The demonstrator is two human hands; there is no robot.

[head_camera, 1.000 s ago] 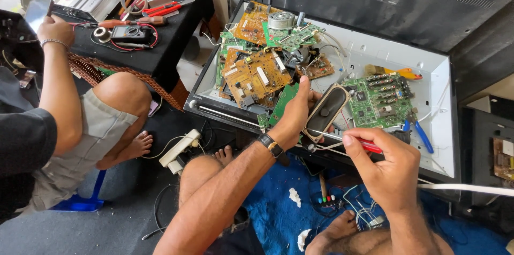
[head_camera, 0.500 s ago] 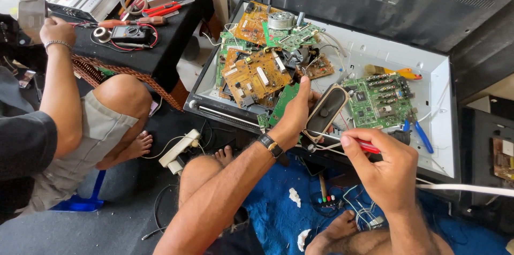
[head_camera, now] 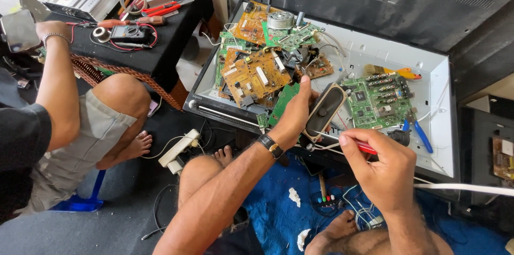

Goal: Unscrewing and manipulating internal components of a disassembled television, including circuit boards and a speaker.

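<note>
Right hand (head_camera: 386, 172): nearest the camera, fingers curled tight round a red-handled tool (head_camera: 365, 148); only a bit of the red handle shows past the thumb, and the tip is hidden.
Left hand (head_camera: 293, 117): just beyond, palm down on the near edge of the panel (head_camera: 436, 105), thumb up beside the speaker (head_camera: 324, 109). Its fingers lie over a green board (head_camera: 282, 104); whether they grip it I cannot tell. A dark watch sits on the wrist.
Change: almost none from half a second ago. Both hands hold the same places; only the co-worker's raised hand (head_camera: 51, 31) at far left has shifted a little.
Speaker: long, black, oval, lying tilted between the two hands, touching the left thumb.
Panel, further in: a green circuit board (head_camera: 375, 100) right of the speaker, blue-handled pliers (head_camera: 420, 134) near it, a heap of orange boards (head_camera: 251, 73) on the left side.
In the way: thin white wires cross the panel near the right hand.
Far left: a black table (head_camera: 166, 46) with a meter (head_camera: 128, 33) and red-handled tools; a seated co-worker holds a phone (head_camera: 19, 30).
</note>
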